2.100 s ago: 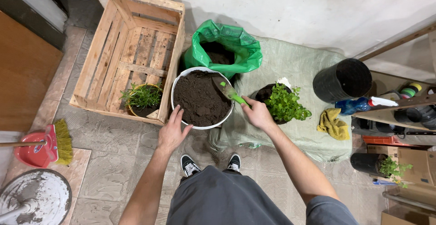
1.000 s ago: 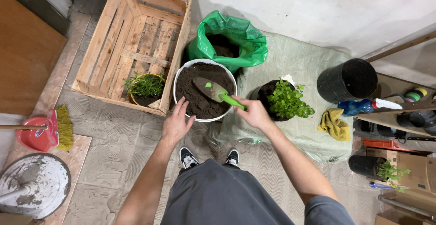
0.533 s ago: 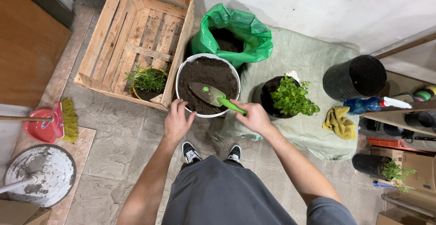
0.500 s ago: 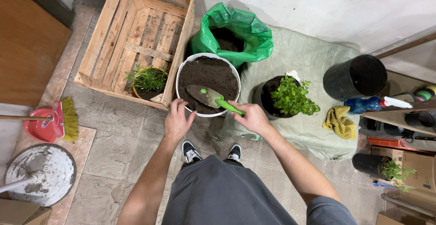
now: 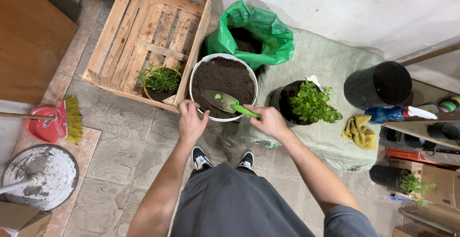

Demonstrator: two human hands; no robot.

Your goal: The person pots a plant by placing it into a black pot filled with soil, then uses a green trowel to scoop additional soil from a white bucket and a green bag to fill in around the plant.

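The person stands over a white pot (image 5: 224, 58) filled nearly to the rim with dark soil (image 5: 225, 76). The right hand (image 5: 269, 121) is closed around the green handle of a trowel (image 5: 229, 104), fingers wrapped tight, and the blade lies low and almost flat over the near side of the soil, pointing toward the left hand. The left hand (image 5: 192, 120) sits on the pot's near rim, fingers curled over the edge and gripping it, steadying the pot.

Behind the pot a green bag (image 5: 256, 28) stands open with more soil inside, touching the pot's far side. To the right, on a pale woven sheet (image 5: 326, 64), a black pot with a leafy plant (image 5: 311, 104) waits just beside the right wrist. Left of the white pot, a wooden crate (image 5: 148, 36) holds a small yellow pot with a spiky herb (image 5: 160, 79).

By the look of it, this is the soil-working step: the pot is filled and the trowel is either levelling the surface or opening a hole. The next move seems to call for tilting the blade down into the soil near the middle, with the left hand keeping the rim firm so the pot does not slide or tip, and a gentle stroke so no soil spills over the near edge.
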